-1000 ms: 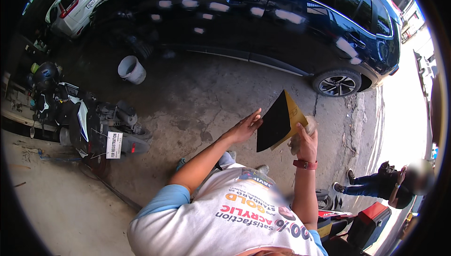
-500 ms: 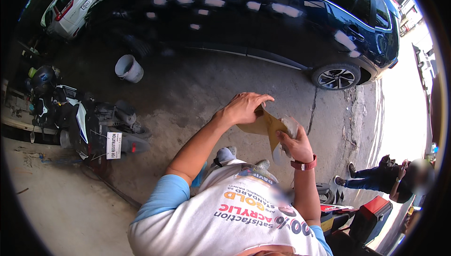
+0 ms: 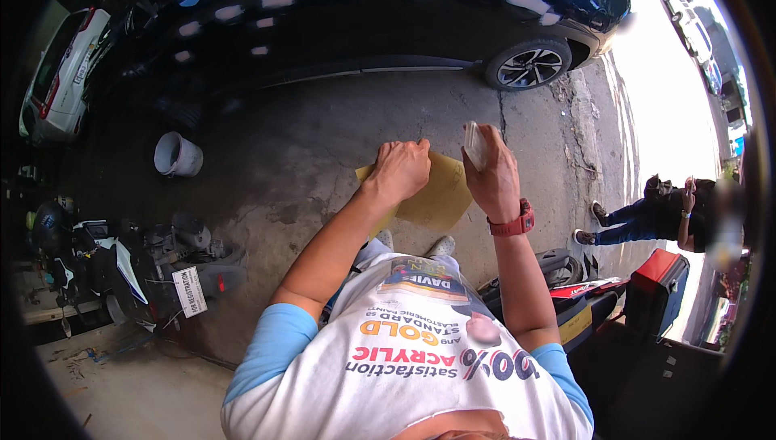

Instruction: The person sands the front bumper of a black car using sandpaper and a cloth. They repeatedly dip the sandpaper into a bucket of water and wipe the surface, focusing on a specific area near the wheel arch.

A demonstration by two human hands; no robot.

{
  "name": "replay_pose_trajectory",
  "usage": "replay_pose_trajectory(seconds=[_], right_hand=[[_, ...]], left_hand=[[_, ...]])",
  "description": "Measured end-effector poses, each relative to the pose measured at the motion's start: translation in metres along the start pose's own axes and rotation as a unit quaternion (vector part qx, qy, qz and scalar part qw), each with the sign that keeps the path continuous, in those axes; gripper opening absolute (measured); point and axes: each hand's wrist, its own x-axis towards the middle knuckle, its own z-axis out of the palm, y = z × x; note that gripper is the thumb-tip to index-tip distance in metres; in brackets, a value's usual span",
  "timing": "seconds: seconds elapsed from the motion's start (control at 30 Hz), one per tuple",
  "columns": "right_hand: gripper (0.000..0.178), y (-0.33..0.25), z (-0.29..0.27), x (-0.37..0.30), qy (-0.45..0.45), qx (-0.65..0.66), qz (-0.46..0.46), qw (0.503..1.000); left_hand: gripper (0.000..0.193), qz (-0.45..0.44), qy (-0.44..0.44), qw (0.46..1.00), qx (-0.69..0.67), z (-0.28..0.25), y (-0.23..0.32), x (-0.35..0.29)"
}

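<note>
A yellow-tan sheet of sandpaper (image 3: 440, 196) hangs, bent, in front of my body. My left hand (image 3: 402, 167) is closed on its upper edge, knuckles up. My right hand (image 3: 495, 175), with a red watch on the wrist, grips a whitish, translucent block (image 3: 475, 146) that stands upright between thumb and fingers. The sheet's right edge lies close to this hand; whether they touch I cannot tell. Part of the sheet is hidden behind my left hand and forearm.
A dark car (image 3: 323, 36) with several pale patches on its side stands ahead. A white bucket (image 3: 178, 155) sits on the concrete floor. Motorcycles stand at left (image 3: 133, 266) and right (image 3: 578, 298). Another person (image 3: 647, 212) is at the right; a white car (image 3: 65, 76) is far left.
The sheet, twisted between both hands before, now hangs flatter from my left hand. My right hand has risen with the block and turned it upright. The view has shifted.
</note>
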Motion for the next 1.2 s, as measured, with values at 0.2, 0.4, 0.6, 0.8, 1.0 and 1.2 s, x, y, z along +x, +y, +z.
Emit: replay_pose_trajectory(seconds=[0.2, 0.4, 0.6, 0.8, 1.0, 1.2], right_hand=[[0.043, 0.037, 0.021, -0.008, -0.168, 0.017, 0.074, 0.983], [0.041, 0.046, 0.006, -0.008, -0.229, -0.015, 0.058, 0.972], [0.038, 0.047, -0.025, -0.006, -0.182, 0.130, 0.010, 0.975], [0.055, 0.036, -0.030, -0.015, -0.094, 0.109, 0.003, 0.990], [0.057, 0.058, -0.043, -0.034, -0.121, 0.072, 0.068, 0.988], [0.068, 0.067, -0.081, -0.039, -0.100, 0.052, 0.051, 0.992]], left_hand=[[0.021, 0.005, 0.004, 0.997, -0.081, -0.003, 0.031, 0.006], [0.022, 0.118, -0.038, 0.989, -0.081, -0.015, 0.037, 0.015], [0.024, 0.185, -0.060, 0.968, -0.161, -0.025, 0.042, 0.030], [0.029, 0.004, -0.205, 0.762, -0.614, 0.031, 0.018, 0.041], [0.028, 0.167, -0.142, 0.959, -0.178, -0.001, 0.060, 0.043], [0.015, 0.311, -0.012, 0.950, 0.017, -0.008, 0.112, 0.055]])
